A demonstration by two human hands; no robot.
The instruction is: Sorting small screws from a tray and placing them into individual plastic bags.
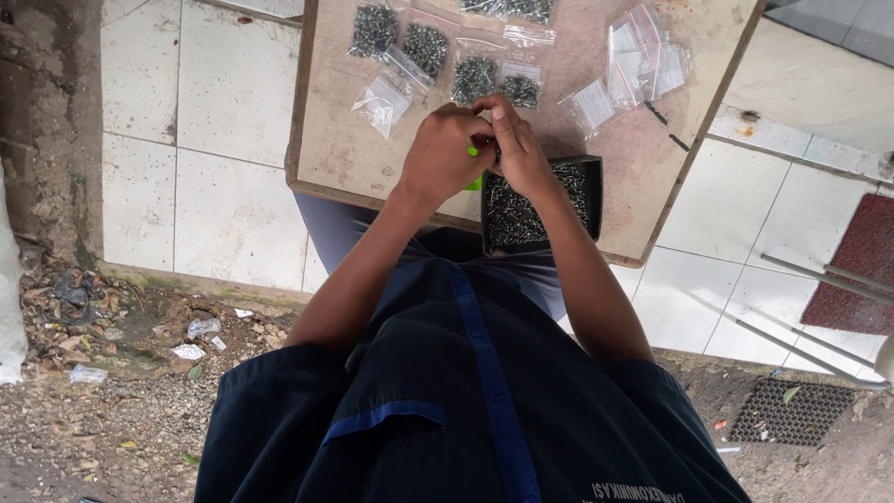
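Note:
My left hand (441,154) and my right hand (520,149) meet over the near edge of a small wooden table (340,154). Between them I pinch a small bright green object (474,166), mostly hidden by my fingers. Right below my right hand sits a dark open box (589,207) full of small metal screws. Several clear bags filled with screws (426,47) lie on the table beyond my hands. Empty clear bags (383,101) lie at the left and in a pile (643,61) at the right.
My dark blue shirt (466,391) fills the lower view. White floor tiles (223,102) surround the table. Dirt, gravel and litter (112,326) lie at the left. A red mat (861,261), metal rods (819,279) and a drain grate (792,412) are at the right.

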